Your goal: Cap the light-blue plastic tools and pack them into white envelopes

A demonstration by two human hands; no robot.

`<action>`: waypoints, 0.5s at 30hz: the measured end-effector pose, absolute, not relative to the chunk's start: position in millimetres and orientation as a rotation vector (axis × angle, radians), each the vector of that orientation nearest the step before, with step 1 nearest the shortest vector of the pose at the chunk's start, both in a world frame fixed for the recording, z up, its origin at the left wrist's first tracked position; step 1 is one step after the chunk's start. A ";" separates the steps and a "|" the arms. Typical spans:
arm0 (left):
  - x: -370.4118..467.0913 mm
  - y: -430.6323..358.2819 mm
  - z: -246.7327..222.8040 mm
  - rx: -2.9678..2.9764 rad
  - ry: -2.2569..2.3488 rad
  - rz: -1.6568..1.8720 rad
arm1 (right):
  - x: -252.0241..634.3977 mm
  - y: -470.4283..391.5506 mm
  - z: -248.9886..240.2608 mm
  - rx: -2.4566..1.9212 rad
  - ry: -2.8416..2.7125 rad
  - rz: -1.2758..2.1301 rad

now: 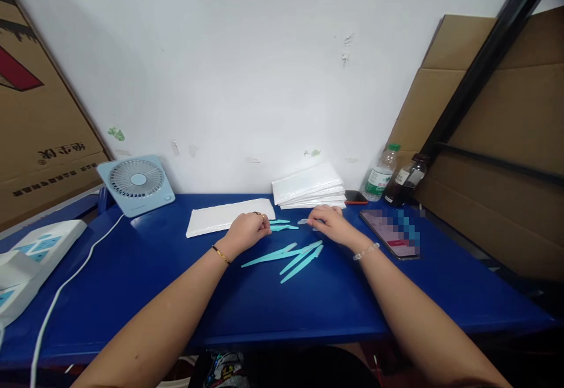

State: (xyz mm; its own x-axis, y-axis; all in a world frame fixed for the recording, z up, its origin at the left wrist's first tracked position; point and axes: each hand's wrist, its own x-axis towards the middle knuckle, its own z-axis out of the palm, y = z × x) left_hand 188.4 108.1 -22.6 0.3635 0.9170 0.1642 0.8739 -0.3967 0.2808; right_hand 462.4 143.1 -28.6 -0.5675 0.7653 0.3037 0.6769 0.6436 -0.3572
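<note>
Teal plastic sticks (288, 256) lie mid-counter; left hand (247, 230) pinches one stick's end, right hand (328, 223) fingers grip a small clear piece, seemingly joining them.

On the brown cardboard box (39, 124) leaning by the blue table's left edge, we see dark printed characters, mirrored or upside down, which we cannot read, plus a red and black graphic. The clear plastic bottle with a green cap (380, 175) and the dark bottle (408, 180) at the table's back right corner carry labels too small to read.
</note>
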 end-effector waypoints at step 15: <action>206.1 88.6 -22.0 2.403 1.429 0.219 | 432.8 124.8 -33.4 -0.992 -2.602 0.451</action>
State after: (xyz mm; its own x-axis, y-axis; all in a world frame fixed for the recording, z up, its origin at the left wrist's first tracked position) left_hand 206.1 88.6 -22.0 0.4837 0.8744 -0.0387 0.8228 -0.4393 0.3606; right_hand 432.8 124.8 -33.4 -0.7080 0.6827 0.1807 0.5819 0.7090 -0.3983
